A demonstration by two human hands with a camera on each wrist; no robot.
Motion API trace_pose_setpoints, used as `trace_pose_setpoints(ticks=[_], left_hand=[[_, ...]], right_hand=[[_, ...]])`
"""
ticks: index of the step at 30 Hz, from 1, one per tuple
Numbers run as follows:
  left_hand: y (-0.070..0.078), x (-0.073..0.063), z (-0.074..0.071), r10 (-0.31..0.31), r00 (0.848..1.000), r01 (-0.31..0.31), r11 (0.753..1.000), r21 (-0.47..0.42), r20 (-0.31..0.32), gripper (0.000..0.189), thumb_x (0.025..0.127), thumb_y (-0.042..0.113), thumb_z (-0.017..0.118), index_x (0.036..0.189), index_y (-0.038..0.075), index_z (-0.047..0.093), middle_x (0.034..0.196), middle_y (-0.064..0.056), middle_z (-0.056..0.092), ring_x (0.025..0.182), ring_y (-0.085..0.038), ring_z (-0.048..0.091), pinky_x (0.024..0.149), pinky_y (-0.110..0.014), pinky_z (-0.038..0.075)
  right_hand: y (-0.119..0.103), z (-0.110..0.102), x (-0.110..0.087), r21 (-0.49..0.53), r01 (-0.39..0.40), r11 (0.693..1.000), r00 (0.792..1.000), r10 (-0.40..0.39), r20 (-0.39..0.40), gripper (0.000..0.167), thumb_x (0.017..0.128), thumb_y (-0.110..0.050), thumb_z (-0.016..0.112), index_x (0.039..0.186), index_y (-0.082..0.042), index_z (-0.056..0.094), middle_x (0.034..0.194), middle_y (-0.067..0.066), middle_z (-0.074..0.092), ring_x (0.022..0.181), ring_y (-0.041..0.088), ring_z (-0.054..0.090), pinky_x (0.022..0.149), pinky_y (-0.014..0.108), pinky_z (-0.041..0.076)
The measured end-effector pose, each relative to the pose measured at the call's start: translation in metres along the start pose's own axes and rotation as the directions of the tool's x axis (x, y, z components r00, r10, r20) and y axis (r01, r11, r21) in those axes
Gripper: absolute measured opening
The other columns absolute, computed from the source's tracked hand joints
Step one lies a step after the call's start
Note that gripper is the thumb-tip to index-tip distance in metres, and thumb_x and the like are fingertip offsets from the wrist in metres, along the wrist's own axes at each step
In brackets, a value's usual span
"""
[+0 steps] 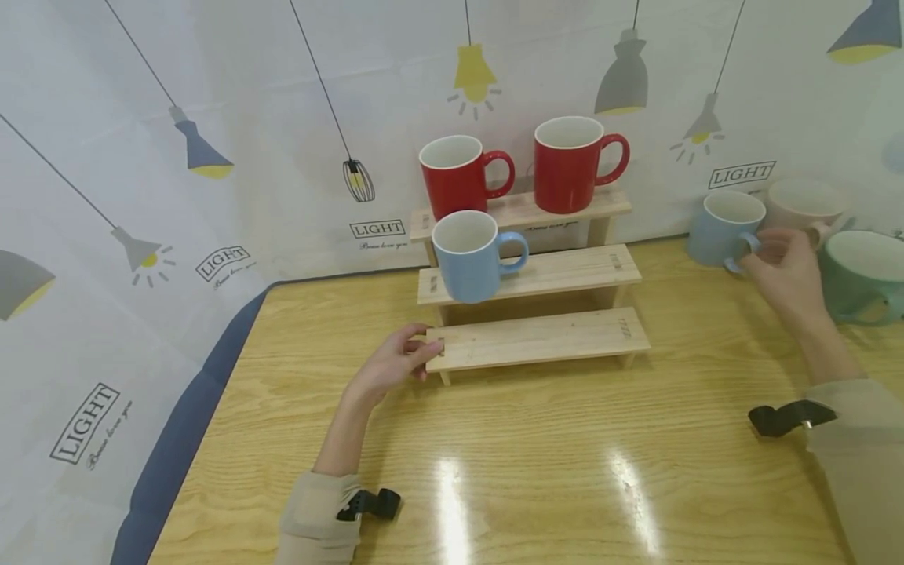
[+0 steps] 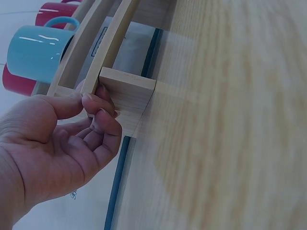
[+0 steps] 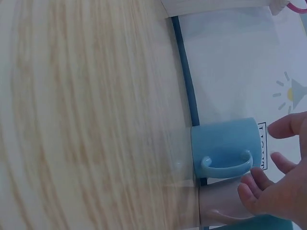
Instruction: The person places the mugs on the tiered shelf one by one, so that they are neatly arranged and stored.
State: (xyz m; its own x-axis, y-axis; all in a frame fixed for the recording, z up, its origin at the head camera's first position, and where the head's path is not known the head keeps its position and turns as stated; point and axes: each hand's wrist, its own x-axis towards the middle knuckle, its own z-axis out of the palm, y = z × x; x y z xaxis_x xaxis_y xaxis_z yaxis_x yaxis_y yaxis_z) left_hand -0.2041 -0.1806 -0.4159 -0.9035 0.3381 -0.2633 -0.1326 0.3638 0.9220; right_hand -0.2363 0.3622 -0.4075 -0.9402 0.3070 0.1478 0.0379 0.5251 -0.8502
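A three-step wooden rack (image 1: 537,341) stands on the table. My left hand (image 1: 391,362) pinches the left end of its lowest board, thumb on top and fingers below, as the left wrist view also shows. My right hand (image 1: 791,275) reaches over a light blue mug (image 1: 722,227) at the right, by its handle. In the right wrist view, the thumb and fingers (image 3: 285,125) are spread apart near the mug's rim, with nothing between them. On the middle board sits another light blue mug (image 1: 468,259). Two red mugs, a left one (image 1: 452,176) and a right one (image 1: 568,169), stand on the top board.
Beside the blue mug at the right are a pale pink mug (image 1: 801,202) and a green mug (image 1: 865,271), partly behind my right hand. A white cloth (image 1: 282,157) printed with lamps hangs behind the wooden table (image 1: 537,455).
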Motion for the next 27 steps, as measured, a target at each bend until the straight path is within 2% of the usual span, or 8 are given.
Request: trace_pose_setpoints(ticks=[4,7,11,13,15,18,23,27], left_hand=[[-0.001,0.001,0.0,0.001,1.0,-0.001,1.0,0.005,-0.002,0.063,0.104,0.025,0.06,0.154,0.0,0.031,0.109,-0.014,0.062,0.068,-0.015,0.054,0.078,-0.037,0.05],[-0.001,0.0,0.0,0.012,1.0,-0.012,1.0,0.006,-0.004,0.062,0.104,0.024,0.06,0.153,-0.001,0.032,0.112,-0.015,0.063,0.067,-0.015,0.054,0.076,-0.036,0.049],[-0.001,-0.001,0.0,0.022,1.0,-0.022,1.0,0.004,-0.005,0.061,0.105,0.023,0.059,0.153,-0.002,0.032,0.114,-0.017,0.063,0.067,-0.015,0.054,0.074,-0.035,0.049],[0.0,-0.001,0.0,0.02,1.0,-0.02,1.0,0.001,-0.006,0.061,0.105,0.024,0.059,0.153,-0.002,0.032,0.114,-0.017,0.063,0.067,-0.015,0.054,0.074,-0.035,0.049],[-0.001,-0.001,0.0,0.014,1.0,-0.014,1.0,0.003,-0.005,0.062,0.104,0.024,0.06,0.154,-0.001,0.032,0.115,-0.017,0.063,0.067,-0.015,0.054,0.074,-0.035,0.049],[-0.001,0.0,0.0,0.007,1.0,-0.007,1.0,0.005,-0.006,0.062,0.104,0.025,0.06,0.154,0.0,0.032,0.115,-0.017,0.063,0.067,-0.016,0.054,0.075,-0.035,0.049],[-0.001,-0.001,0.0,0.014,1.0,-0.014,1.0,0.005,-0.004,0.062,0.105,0.025,0.059,0.153,-0.001,0.032,0.116,-0.018,0.063,0.068,-0.015,0.054,0.075,-0.036,0.049],[0.0,-0.001,0.0,0.021,1.0,-0.021,1.0,0.005,-0.002,0.062,0.105,0.025,0.059,0.153,-0.002,0.031,0.116,-0.018,0.063,0.068,-0.015,0.054,0.076,-0.038,0.048]], right_hand=[[0.004,0.0,0.003,-0.04,-0.029,0.999,1.0,0.028,-0.005,0.063,0.099,-0.024,0.052,0.149,0.007,0.029,0.133,0.017,0.041,0.125,0.039,0.038,0.108,0.041,0.035],[0.007,-0.001,0.006,-0.091,-0.052,0.994,0.998,0.054,0.024,0.068,0.099,-0.028,0.048,0.151,0.01,0.025,0.14,0.03,0.038,0.125,0.045,0.038,0.094,0.034,0.04],[0.012,-0.002,0.01,-0.138,-0.056,0.989,0.997,0.064,0.052,0.069,0.1,-0.031,0.045,0.149,0.013,0.029,0.14,0.036,0.042,0.121,0.045,0.042,0.078,0.024,0.036],[0.014,-0.001,0.013,-0.143,-0.051,0.988,0.997,0.059,0.055,0.069,0.101,-0.033,0.044,0.148,0.015,0.031,0.139,0.038,0.045,0.124,0.047,0.044,0.079,0.024,0.037],[0.017,0.0,0.016,-0.146,-0.044,0.988,0.997,0.052,0.053,0.068,0.101,-0.034,0.043,0.146,0.016,0.034,0.138,0.04,0.046,0.126,0.05,0.042,0.09,0.032,0.042],[0.021,0.001,0.02,-0.167,-0.029,0.986,0.998,0.038,0.048,0.066,0.102,-0.035,0.041,0.142,0.018,0.039,0.134,0.041,0.048,0.125,0.052,0.043,0.094,0.038,0.04],[0.026,0.002,0.029,-0.194,-0.008,0.981,0.998,0.019,0.056,0.062,0.104,-0.039,0.041,0.126,0.018,0.051,0.116,0.034,0.056,0.101,0.041,0.048,0.075,0.034,0.037],[0.026,-0.001,0.033,-0.168,-0.039,0.985,0.995,0.053,0.079,0.055,0.103,-0.044,0.045,0.101,0.007,0.067,0.09,0.008,0.06,0.092,0.032,0.044,0.072,0.032,0.035]])
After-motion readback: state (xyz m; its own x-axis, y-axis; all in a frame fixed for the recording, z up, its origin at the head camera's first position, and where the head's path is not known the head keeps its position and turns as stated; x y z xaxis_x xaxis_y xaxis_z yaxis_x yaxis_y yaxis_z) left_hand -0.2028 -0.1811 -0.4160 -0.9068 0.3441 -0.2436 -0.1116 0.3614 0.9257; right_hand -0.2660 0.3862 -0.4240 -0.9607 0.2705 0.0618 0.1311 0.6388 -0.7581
